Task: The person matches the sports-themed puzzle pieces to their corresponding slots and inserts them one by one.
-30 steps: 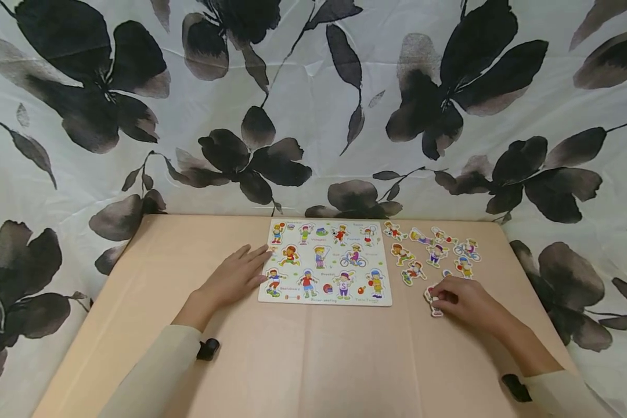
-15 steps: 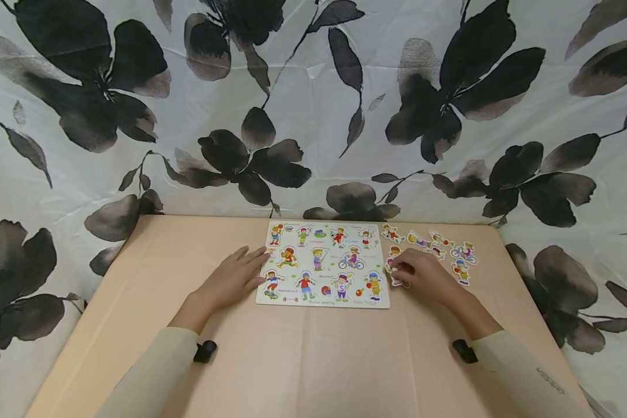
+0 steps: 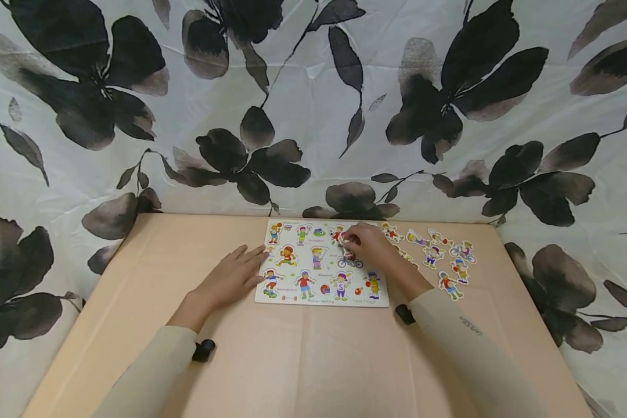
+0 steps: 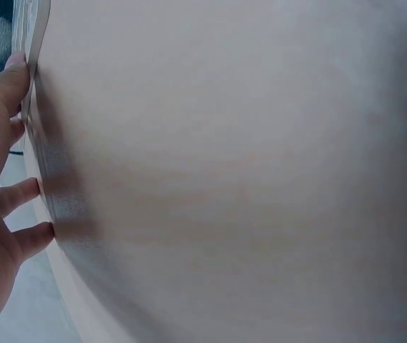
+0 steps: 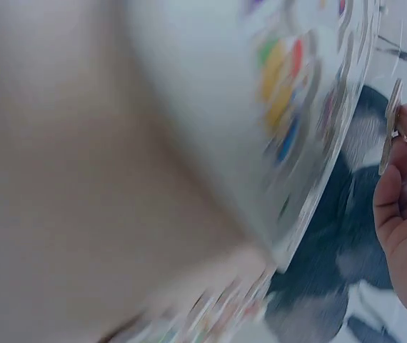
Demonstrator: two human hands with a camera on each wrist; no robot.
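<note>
A white puzzle board (image 3: 292, 302) printed with colourful children at sports lies at the far middle of the table. My left hand (image 3: 230, 277) rests at its left edge with fingers spread; in the left wrist view the thumb (image 4: 16, 80) is right at the board's edge. Over the upper right of the board, my right hand (image 3: 368, 247) pinches a flat cut-out puzzle piece (image 5: 392, 128) between thumb and fingers, seen edge-on in the right wrist view. Its picture is mostly hidden. Below it, a printed cyclist (image 3: 350, 263) shows on the board, partly covered by the hand.
Several loose puzzle pieces lie right of the board, among them a bicycle piece (image 3: 462, 251) and a figure in red and blue (image 3: 450, 285). My right forearm covers some. A floral cloth (image 3: 292, 87) hangs behind the table (image 3: 303, 360).
My right hand has carried the puzzle piece leftward from the loose pieces to over the board's upper right. Pieces it covered now show. The left hand stays at the board's edge.
</note>
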